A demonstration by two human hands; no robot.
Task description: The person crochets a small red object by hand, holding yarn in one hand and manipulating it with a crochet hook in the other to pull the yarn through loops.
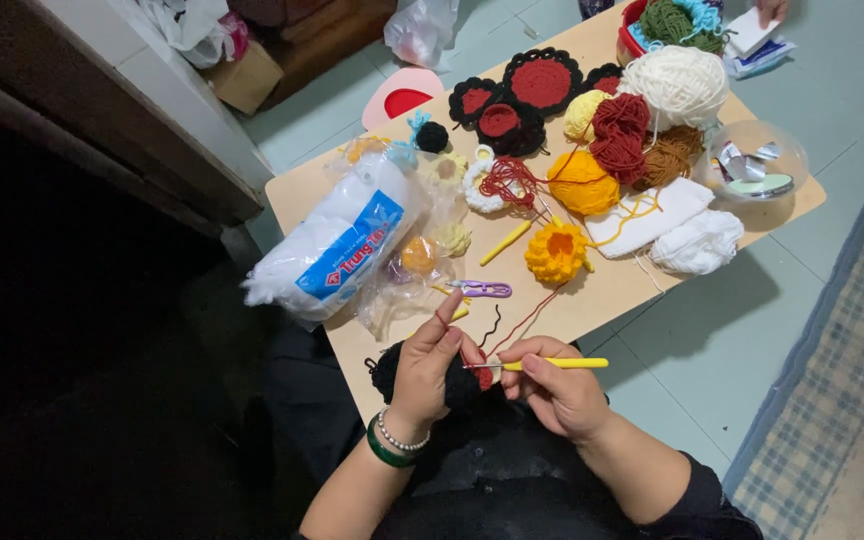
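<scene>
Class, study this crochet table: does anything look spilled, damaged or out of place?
Nothing looks spilled or damaged. The clear plastic bowl juts over the table's far right edge, and loose red yarn trails across the tabletop to the left hand. The right hand holds a yellow crochet hook.

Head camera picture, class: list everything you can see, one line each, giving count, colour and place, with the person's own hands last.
Low wooden table: one, tan, centre.
Round crocheted mats: about four, red with black edging, table's far side.
Balls of yarn: several; cream, red, brown, yellow; far right.
Crocheted flower: one, yellow, table centre.
Plastic bag of white stuffing: one, white with blue label, table's left.
Small thread snips: one, purple, near front edge.
Clear plastic bowl: one, right corner.
Folded white fabric: white, right of flower.
Yellow-handled crochet hook: one, in the right hand's grip.
Black crochet piece: one, at the left hand.
Left hand: green bangle, bead bracelet.
Right hand: holds the hook.
</scene>
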